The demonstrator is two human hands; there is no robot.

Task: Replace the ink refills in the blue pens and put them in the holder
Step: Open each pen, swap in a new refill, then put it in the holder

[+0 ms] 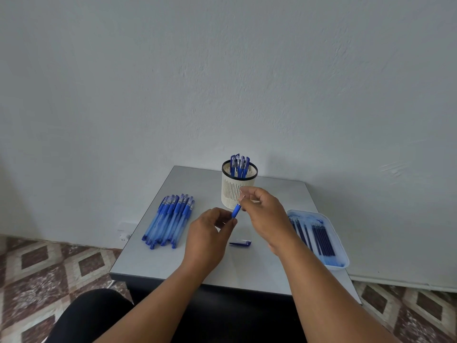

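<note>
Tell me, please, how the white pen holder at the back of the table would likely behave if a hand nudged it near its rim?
The pen holder is tall, narrow and slotted, so probably light. The pens standing in it rise above the rim, so a high push may tip it rather than slide it. On the smooth table a low push would likely slide it.

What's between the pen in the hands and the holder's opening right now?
Nothing visible blocks it. The pen is held by both hands just in front of the holder. The holder already has pens standing at its back, but the front of its opening looks free.
</note>
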